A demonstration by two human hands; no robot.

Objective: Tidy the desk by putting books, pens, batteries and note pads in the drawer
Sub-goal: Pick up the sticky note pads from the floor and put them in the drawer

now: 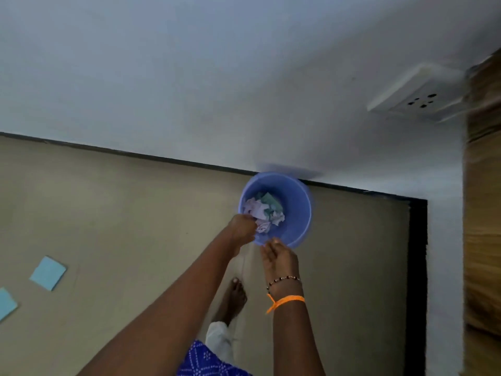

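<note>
A blue plastic bin (303, 196) stands on the floor against the wall, with crumpled white, pink and green paper (267, 210) inside. My left hand (242, 229) reaches over the bin's left rim, its fingers curled around a piece of crumpled paper. My right hand (279, 257) hovers at the bin's near rim, palm turned inward, fingers loosely spread, holding nothing. Two light blue note pads (48, 272) (6, 303) lie flat on the floor at the far left. No desk top or drawer is in view.
My bare foot (234, 297) stands on the beige floor just below the bin. A white wall socket (414, 93) is on the wall at upper right. A wooden furniture side (482, 185) runs down the right edge, with a dark skirting (417, 267) beside it.
</note>
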